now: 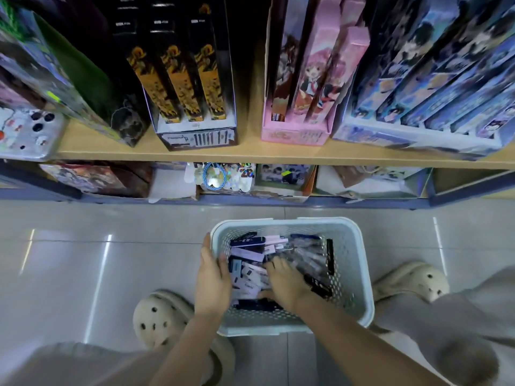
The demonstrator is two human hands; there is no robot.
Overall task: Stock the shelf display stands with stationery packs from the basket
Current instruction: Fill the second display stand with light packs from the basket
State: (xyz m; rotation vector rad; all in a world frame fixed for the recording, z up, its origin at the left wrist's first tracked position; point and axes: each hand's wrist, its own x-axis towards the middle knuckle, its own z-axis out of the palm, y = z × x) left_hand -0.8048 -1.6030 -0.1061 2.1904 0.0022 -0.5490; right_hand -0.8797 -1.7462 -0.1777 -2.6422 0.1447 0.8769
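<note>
when lifting stationery packs from the basket

while the basket [359, 274] sits on the tiled floor [83, 274] below the wooden shelf [250, 156], the stationery packs [250, 254] lie loose and crossed inside it, in black, white and pale pink sleeves. your left hand [211, 282] is on the basket's left rim, thumb inside the wall and fingers laid along the outside, clasping it. your right hand [287, 282] is down among the packs, palm down, fingers spread and bent into the pile. whether it has closed on a pack cannot be told, since the fingertips are partly buried.

expect the packs to be light, slim and fairly stiff along their length, with glossy wrapping that is likely to slide against its neighbours. take one pack by its long edges near the middle, thumb on one side and fingers on the other. a hold at one end is likely to let it tip. do not crush the sleeve. as the display stands [196, 136] on the shelf hold their packs on end in narrow rows, carry the pack lengthways, ready to go in end first.
</note>
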